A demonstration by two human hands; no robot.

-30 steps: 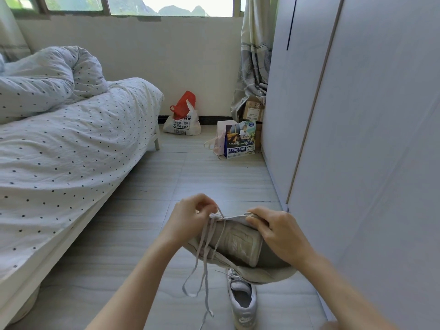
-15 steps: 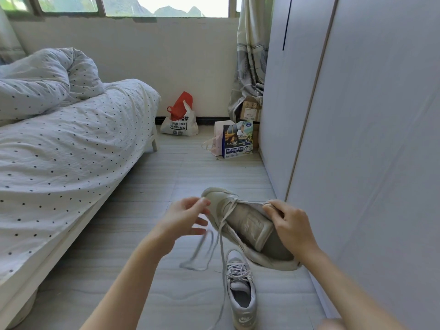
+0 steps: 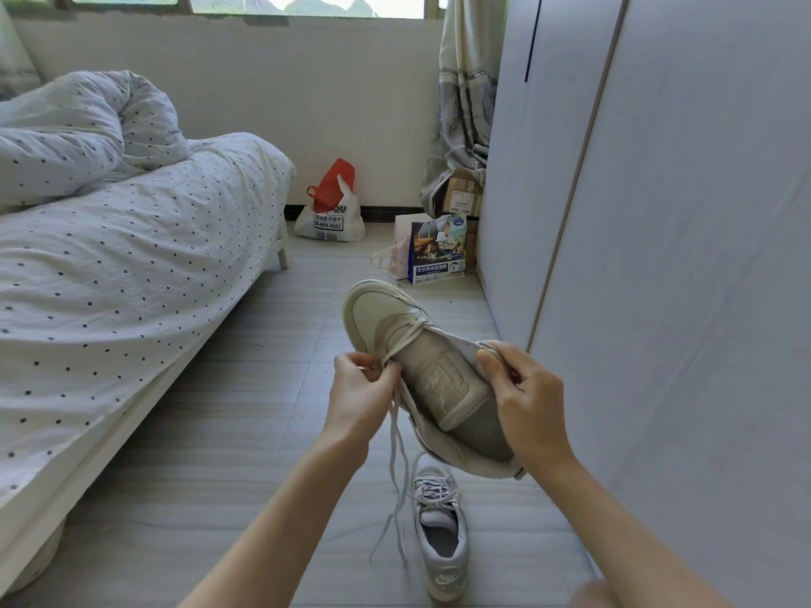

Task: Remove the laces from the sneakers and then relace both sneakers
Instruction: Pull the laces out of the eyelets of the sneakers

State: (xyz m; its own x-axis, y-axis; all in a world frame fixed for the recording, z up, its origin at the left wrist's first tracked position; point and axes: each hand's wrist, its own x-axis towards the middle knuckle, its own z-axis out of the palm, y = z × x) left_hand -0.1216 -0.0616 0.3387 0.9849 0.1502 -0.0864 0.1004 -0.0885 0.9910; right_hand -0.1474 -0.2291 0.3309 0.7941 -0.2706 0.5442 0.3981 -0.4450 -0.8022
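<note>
Your left hand (image 3: 360, 397) fingers pinch the lace (image 3: 397, 436); your right hand (image 3: 526, 405) fingers clamp the raised sneaker (image 3: 421, 362). A second sneaker (image 3: 441, 533) lies on the floor (image 3: 219, 476).

The tiled floor (image 3: 245, 454) carries a laced sneaker (image 3: 441, 528) at six o'clock — bags (image 3: 330, 212) at twelve.

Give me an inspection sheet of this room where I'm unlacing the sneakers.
Surface: pale grey tiled floor.
Job's things: beige held sneaker laced only near the toe; loose white lace hanging; grey laced sneaker on the floor.
Clutter: red-and-white plastic bag, blue printed bag, cardboard box.
Grippers: left hand pinches lace; right hand grips sneaker's edge.
Cables: nothing seen.
Surroundings: dotted bed, wardrobe, curtain.
</note>
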